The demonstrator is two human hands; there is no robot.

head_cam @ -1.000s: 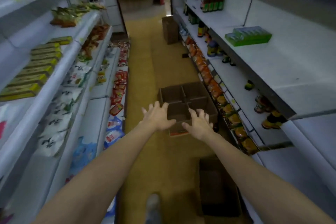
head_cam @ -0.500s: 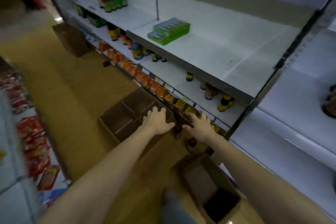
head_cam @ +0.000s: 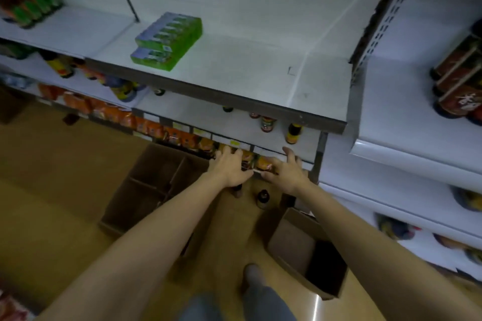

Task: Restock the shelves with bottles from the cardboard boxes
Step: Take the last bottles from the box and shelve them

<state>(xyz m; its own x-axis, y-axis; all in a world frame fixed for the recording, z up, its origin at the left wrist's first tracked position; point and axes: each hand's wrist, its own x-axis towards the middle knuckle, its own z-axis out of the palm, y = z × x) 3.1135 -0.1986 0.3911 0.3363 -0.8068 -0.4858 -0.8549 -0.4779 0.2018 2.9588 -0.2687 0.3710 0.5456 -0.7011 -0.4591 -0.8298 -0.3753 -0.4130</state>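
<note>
**View swung from the aisle to the right-hand shelving; both hands held out empty**

Compared with a second ago, the aisle is no longer looked down lengthwise; the shelving on the right is now faced squarely and from above. The divided cardboard box (head_cam: 156, 190), formerly straight ahead under the hands, is now seen to the left of them, and its compartments appear empty. This is judged to mean that the search has been turned from that box towards the remaining stock and the shelf space to be filled.

The left hand (head_cam: 229, 167) and right hand (head_cam: 285, 172) are held out side by side with fingers spread and relaxed; nothing is gripped by either. They are seen in front of the edge of the low shelf (head_cam: 273, 150), though contact with it cannot be told.

Two dark bottles (head_cam: 262, 197) are stood on the floor, just nearer than the hands and between the wrists in the view. A second open box (head_cam: 307, 250) lies nearer still and to the right; its contents cannot be made out. A broad bare stretch is offered by the upper shelf (head_cam: 260, 65), beside a green pack (head_cam: 167, 40).
</note>
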